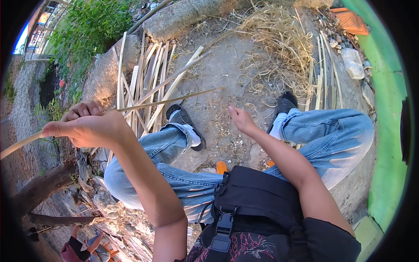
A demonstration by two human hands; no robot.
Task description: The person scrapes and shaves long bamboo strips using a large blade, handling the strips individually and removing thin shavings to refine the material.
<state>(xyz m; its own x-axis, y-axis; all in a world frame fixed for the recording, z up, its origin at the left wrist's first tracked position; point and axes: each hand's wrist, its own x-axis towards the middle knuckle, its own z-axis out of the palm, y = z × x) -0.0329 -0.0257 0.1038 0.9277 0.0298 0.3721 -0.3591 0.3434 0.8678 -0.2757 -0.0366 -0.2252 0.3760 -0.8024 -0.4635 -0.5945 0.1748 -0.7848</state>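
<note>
A long, thin bamboo strip (174, 98) runs through my left hand (89, 124), which is raised at the left with its fingers wrapped round it. One end goes out past my thumb to the left edge of the view; the other tapers toward the middle, over the ground. My right hand (242, 119) is between my knees, a little below that tapered tip and apart from it. Its fingers look closed with the thumb stretched forward, and whatever they may hold is hidden.
Split bamboo strips (150, 74) lie in a pile beyond my left foot. Curly shavings (279, 41) heap up ahead, with more strips (325, 78) by my right foot. A green wall (388, 131) rises at the right. Another person (80, 246) is at the lower left.
</note>
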